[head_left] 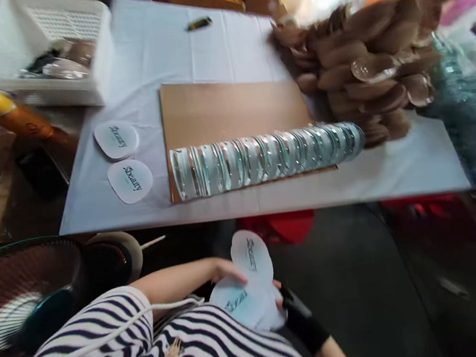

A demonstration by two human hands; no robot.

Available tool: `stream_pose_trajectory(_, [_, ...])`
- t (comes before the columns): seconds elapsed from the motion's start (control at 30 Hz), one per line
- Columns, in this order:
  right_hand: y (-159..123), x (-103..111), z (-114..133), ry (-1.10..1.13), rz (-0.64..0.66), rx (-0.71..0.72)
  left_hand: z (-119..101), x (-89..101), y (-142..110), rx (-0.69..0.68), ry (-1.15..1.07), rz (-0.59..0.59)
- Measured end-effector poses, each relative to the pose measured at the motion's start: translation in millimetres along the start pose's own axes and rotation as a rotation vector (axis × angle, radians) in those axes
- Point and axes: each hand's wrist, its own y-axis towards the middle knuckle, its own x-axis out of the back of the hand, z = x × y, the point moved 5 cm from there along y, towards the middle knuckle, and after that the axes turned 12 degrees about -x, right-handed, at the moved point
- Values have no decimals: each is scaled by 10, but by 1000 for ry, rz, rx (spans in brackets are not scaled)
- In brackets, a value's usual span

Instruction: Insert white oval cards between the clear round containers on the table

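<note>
Low in front of my body I hold several rounded white printed cards (252,257), fanned so that they overlap. My left hand (227,270) grips them from the left, its fingers lying over the upper face. On the right, my right hand (295,309), in a black fingerless glove, pinches their edge. Two piles of similar cards, an upper pile (116,139) and a lower pile (130,181), lie on the table's left side. A long row of clear plastic packages (266,161) with pale inserts rests along the front of a cardboard sheet (234,105).
A heap of brown oval pieces (363,67), some in clear wrap, covers the table's right side. A white plastic basket (99,74) with wrapped items stands at the back left. An orange bottle (11,112) and a fan (24,306) are to the left. A small dark-yellow object (198,23) lies far back.
</note>
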Motion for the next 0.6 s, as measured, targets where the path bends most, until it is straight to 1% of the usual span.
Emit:
stream_pose_trajectory(0.03, [-230, -93, -11, 174, 62, -91, -92, -111, -125, 31, -51, -33])
stream_pose_trajectory(0.07, [-419, -138, -3, 353, 86, -191, -176, -219, -246, 76, -95, -57])
stream_pose_trajectory(0.1, [-571, -92, 30, 458, -8, -235, -266, -301, -365, 103, -151, -122])
stream_pose_trajectory(0.17, [-791, 35, 130, 571, -107, -268, -464, -440, -602, 101, -236, -239])
stream_pose_trajectory(0.2, [-879, 121, 183, 616, -166, -268, -562, -493, -721, 80, -262, -286])
stream_pose_trajectory(0.27, [-1039, 271, 294, 700, -272, -252, -733, -565, -941, 10, -297, -335])
stream_pose_trajectory(0.33, [-1171, 363, 396, 762, -368, -220, -848, -575, -1107, -81, -326, -372])
stream_pose_trajectory(0.4, [-1254, 399, 465, 802, -452, -182, -920, -548, -1195, -165, -350, -411])
stream_pose_trajectory(0.47, [-1277, 398, 488, 834, -506, -152, -967, -548, -1212, -192, -339, -423])
stream_pose_trajectory(0.53, [-1253, 399, 481, 857, -533, -129, -1029, -599, -1185, -196, -321, -402])
stream_pose_trajectory(0.6, [-1198, 424, 477, 866, -510, -113, -1122, -681, -1146, -216, -315, -364])
